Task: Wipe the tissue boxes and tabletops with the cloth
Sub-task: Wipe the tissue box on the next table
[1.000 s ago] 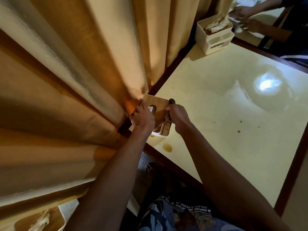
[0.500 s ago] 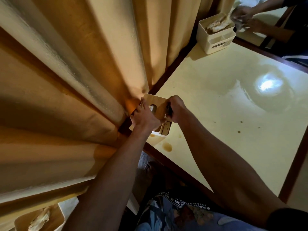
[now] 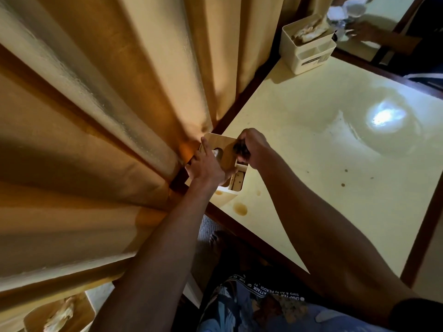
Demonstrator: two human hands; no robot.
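Observation:
A tissue box [image 3: 236,185] with a wooden lid [image 3: 221,143] stands at the near left corner of the pale yellow tabletop [image 3: 323,144], against the curtain. My left hand [image 3: 206,165] grips the box's left side, fingers over the lid. My right hand [image 3: 254,147] holds a dark cloth [image 3: 240,149] bunched in its fingers and presses it on the lid's right edge. A second white tissue box [image 3: 309,53] stands at the table's far left corner.
A tan curtain [image 3: 107,104] hangs along the table's left edge. Brown stains [image 3: 241,209] mark the table near the box. Another person's hands [image 3: 366,32] work at a further table. A third tissue box [image 3: 60,315] sits bottom left.
My right hand with the cloth has slid up along the lid's right edge toward its far corner. My left hand has kept its hold on the box.

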